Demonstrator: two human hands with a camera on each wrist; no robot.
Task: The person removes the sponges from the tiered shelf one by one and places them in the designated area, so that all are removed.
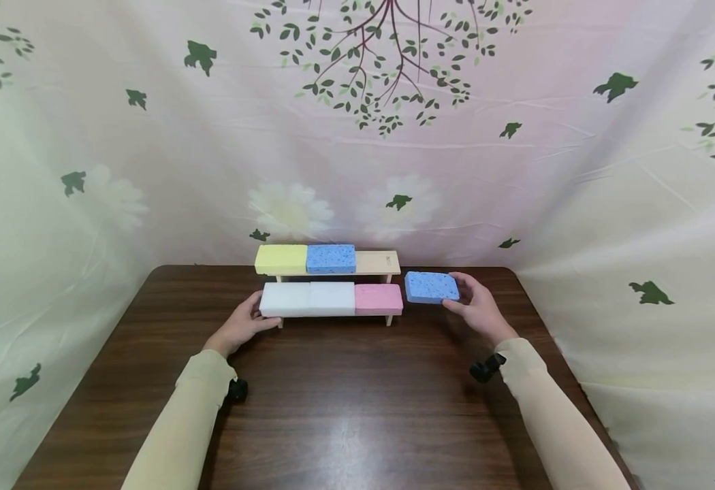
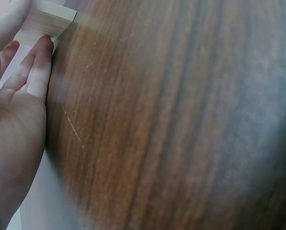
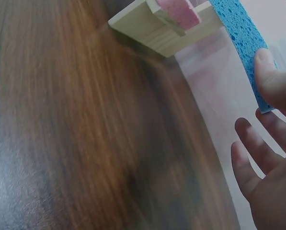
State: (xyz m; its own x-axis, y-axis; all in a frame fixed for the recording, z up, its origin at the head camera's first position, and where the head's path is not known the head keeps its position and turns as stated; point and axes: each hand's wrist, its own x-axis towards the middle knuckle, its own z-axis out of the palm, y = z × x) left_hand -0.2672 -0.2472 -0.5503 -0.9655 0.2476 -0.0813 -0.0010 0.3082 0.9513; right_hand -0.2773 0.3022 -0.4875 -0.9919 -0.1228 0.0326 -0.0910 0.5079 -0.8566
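Note:
My right hand [image 1: 477, 309] pinches a blue speckled sponge [image 1: 431, 287] by its right end, holding it up beside the rack's right side. In the right wrist view the thumb [image 3: 272, 79] presses the sponge's face, while the lower fingers stand apart from it. My left hand [image 1: 244, 323] holds the left end of the two-tier wooden rack [image 1: 377, 262], thumb at the front, fingertips against the wood in the left wrist view. On the lower tier sit two white sponges [image 1: 308, 299] and a pink sponge [image 1: 378, 299]. The upper tier carries a yellow sponge [image 1: 280, 258] and another blue sponge [image 1: 331, 258].
To the right of the upper blue sponge, bare wood of the rack shows. The rack stands near the back edge of a dark brown wooden table [image 1: 345, 395]. A patterned cloth [image 1: 333, 163] hangs behind the table and along both sides.

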